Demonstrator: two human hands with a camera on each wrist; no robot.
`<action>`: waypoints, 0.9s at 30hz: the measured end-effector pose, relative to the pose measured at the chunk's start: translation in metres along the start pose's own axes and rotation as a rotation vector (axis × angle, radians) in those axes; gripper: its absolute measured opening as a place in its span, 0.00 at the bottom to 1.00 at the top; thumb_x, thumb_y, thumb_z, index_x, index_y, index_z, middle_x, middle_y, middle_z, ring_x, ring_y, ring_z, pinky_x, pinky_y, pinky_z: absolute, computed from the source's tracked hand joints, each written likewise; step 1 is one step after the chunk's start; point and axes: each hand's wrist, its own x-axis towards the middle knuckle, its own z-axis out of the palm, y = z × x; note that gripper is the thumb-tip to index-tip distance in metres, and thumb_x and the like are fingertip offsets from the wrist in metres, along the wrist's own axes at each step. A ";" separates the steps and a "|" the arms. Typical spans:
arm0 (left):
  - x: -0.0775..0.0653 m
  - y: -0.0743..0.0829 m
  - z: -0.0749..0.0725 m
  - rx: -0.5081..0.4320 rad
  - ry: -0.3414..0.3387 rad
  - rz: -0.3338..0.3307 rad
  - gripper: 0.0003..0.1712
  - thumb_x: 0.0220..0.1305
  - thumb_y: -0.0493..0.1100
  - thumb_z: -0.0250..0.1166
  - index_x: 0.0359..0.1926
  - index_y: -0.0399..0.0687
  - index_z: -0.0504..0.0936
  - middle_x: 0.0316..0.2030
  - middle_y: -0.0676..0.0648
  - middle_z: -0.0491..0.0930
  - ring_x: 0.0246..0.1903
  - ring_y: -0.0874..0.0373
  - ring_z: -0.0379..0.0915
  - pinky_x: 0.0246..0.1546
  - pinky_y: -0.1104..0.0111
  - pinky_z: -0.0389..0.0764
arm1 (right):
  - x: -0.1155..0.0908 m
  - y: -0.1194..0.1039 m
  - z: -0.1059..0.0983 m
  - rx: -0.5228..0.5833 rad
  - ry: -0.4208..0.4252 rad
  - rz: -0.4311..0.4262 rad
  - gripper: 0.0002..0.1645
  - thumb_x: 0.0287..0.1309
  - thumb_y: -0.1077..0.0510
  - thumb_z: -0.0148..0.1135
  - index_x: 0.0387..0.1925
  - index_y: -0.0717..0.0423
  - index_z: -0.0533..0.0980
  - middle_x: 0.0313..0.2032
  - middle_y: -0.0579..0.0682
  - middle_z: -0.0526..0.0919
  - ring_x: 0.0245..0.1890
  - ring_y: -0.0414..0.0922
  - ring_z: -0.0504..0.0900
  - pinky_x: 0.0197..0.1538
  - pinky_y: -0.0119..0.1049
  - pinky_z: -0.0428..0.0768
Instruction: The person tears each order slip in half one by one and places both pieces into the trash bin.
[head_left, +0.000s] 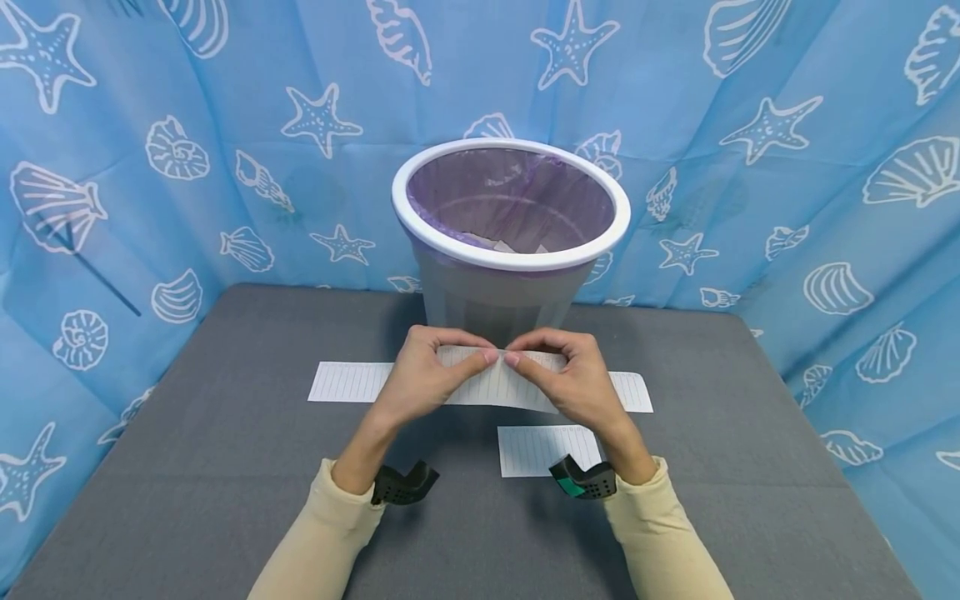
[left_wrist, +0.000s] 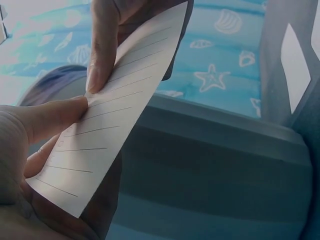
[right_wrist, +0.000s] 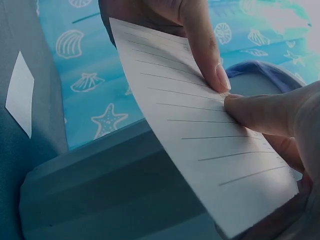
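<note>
Head view: my left hand (head_left: 422, 375) and right hand (head_left: 576, 377) share one ruled paper strip (head_left: 497, 387), each grip pinching its upper edge, thumb on the lined face, fingers behind, thumb tips nearly meeting at the middle. I hold it raised over the middle of the counter (head_left: 225, 500), before the gray wastebasket (head_left: 517, 263), which stands toward the far edge with a purple liner (head_left: 517, 187) and paper scraps (head_left: 501, 247) inside. One ruled slip (head_left: 348, 382) lies to the counter's left-edge side of my hands, another slip (head_left: 633, 392) to the right-edge side, and a third slip (head_left: 536, 452) nearer the front edge, beside my right wrist.
</note>
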 end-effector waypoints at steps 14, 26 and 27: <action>0.000 -0.001 0.000 0.000 -0.024 -0.063 0.07 0.68 0.36 0.67 0.41 0.36 0.89 0.37 0.45 0.87 0.36 0.55 0.81 0.37 0.63 0.80 | 0.000 0.003 0.006 -0.017 0.026 -0.102 0.04 0.60 0.67 0.71 0.36 0.58 0.87 0.33 0.50 0.88 0.34 0.44 0.84 0.39 0.34 0.80; 0.001 -0.001 -0.002 -0.085 0.002 -0.158 0.08 0.68 0.37 0.68 0.41 0.35 0.89 0.36 0.42 0.87 0.28 0.52 0.82 0.28 0.65 0.81 | 0.002 0.003 0.010 -0.021 0.059 -0.126 0.05 0.58 0.67 0.72 0.35 0.55 0.88 0.32 0.50 0.88 0.33 0.45 0.84 0.40 0.34 0.79; 0.001 -0.001 -0.002 -0.083 0.005 -0.162 0.08 0.68 0.38 0.68 0.41 0.35 0.89 0.36 0.42 0.87 0.29 0.52 0.82 0.28 0.65 0.81 | 0.002 0.003 0.010 -0.021 0.060 -0.125 0.05 0.58 0.67 0.72 0.35 0.55 0.88 0.32 0.50 0.88 0.33 0.45 0.84 0.40 0.34 0.79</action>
